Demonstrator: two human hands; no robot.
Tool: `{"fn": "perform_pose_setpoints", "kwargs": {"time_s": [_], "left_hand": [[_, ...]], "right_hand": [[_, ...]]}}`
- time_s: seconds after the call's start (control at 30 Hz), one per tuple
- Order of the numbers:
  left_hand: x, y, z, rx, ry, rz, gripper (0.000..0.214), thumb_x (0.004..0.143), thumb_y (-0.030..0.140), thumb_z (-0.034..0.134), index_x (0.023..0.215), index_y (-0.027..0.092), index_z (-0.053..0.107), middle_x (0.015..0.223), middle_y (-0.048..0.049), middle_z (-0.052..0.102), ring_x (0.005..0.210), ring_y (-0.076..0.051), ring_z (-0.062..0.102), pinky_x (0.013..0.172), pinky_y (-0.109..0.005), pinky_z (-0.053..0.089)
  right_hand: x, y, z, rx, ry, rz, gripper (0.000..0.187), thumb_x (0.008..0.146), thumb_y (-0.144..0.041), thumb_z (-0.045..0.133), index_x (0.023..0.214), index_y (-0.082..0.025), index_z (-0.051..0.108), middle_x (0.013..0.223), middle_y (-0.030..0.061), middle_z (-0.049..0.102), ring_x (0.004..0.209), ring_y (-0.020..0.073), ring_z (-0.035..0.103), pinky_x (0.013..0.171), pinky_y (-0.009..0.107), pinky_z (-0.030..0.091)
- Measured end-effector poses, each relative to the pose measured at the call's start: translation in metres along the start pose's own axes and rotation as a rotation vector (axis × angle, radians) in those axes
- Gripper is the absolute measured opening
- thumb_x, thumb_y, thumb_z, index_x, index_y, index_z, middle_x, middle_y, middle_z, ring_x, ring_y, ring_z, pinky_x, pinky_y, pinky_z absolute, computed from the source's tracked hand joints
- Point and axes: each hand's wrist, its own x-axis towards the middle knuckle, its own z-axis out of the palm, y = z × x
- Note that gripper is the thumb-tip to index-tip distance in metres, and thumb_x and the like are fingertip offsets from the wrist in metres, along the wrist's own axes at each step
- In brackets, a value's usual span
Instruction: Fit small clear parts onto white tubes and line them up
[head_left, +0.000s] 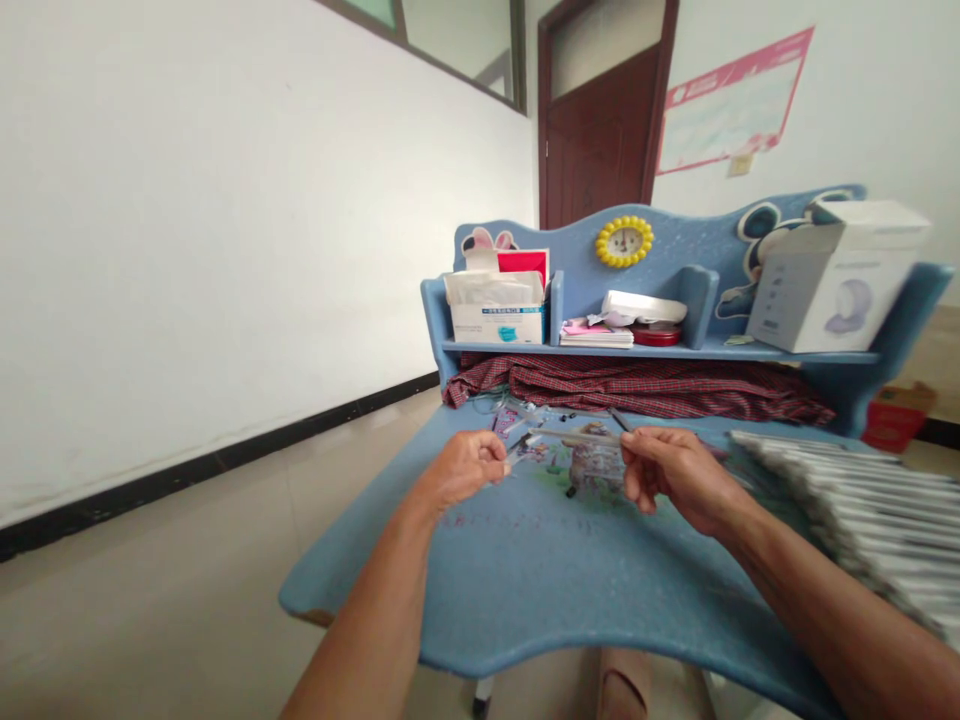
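Two bare hands work above a blue bench (525, 590), raised near its middle and set apart from each other. The right hand (675, 475), its forearm slanting in over the bench's right front corner, has thumb and forefinger pinched on one end of a slim clear strip (574, 437), with its other fingers curled below. The strip points toward the bench's left side, roughly level above the surface. The left hand (466, 467), on a forearm rising past the bench's left front, bends inward with fingers curled; whether its fingertips grip a clear piece beside them cannot be told. Small black pieces (571, 491) lie near the bench's middle.

Between the hands and the bench's curved front edge runs a stretch of blue surface. Pale rods (877, 510) crowd the bench's right side, just beside the right forearm. A plaid cloth (637, 385) closes off the bench's rear, under the shelf (555, 349). Past the bench's left edge, tiled floor (247, 560) reaches to a white wall (225, 250).
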Motion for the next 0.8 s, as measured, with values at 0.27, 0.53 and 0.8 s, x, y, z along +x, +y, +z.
{"fn": "perform_pose_setpoints", "kwargs": {"time_s": [0.27, 0.53, 0.8], "left_hand": [[0.0002, -0.0002, -0.0004, -0.286, 0.125, 0.009, 0.019, 0.059, 0.021, 0.066, 0.072, 0.013, 0.055, 0.051, 0.0019, 0.054, 0.042, -0.008, 0.047, 0.042, -0.019, 0.036], [0.0016, -0.0026, -0.0014, -0.321, 0.135, 0.031, 0.019, 0.06, 0.021, 0.067, 0.074, 0.011, 0.058, 0.054, 0.0017, 0.056, 0.044, -0.007, 0.047, 0.043, -0.019, 0.035], [0.0018, -0.0014, -0.0006, -0.359, 0.164, 0.025, 0.02, 0.058, 0.02, 0.068, 0.072, 0.011, 0.06, 0.055, 0.0013, 0.055, 0.044, -0.007, 0.046, 0.044, -0.02, 0.035]], "right_hand": [[-0.0043, 0.0023, 0.0056, -0.029, -0.056, 0.001, 0.031, 0.077, -0.04, 0.05, 0.058, -0.016, 0.047, 0.043, 0.0029, 0.058, 0.029, 0.0105, 0.047, 0.033, 0.021, 0.036], [-0.0038, 0.0032, 0.0036, -0.004, -0.063, -0.003, 0.03, 0.077, -0.04, 0.051, 0.059, -0.016, 0.047, 0.044, 0.0029, 0.059, 0.03, 0.0104, 0.047, 0.033, 0.02, 0.036], [-0.0022, 0.0036, 0.0045, -0.008, -0.046, -0.002, 0.028, 0.078, -0.039, 0.05, 0.061, -0.016, 0.047, 0.043, 0.0025, 0.058, 0.029, 0.0106, 0.047, 0.032, 0.02, 0.035]]}}
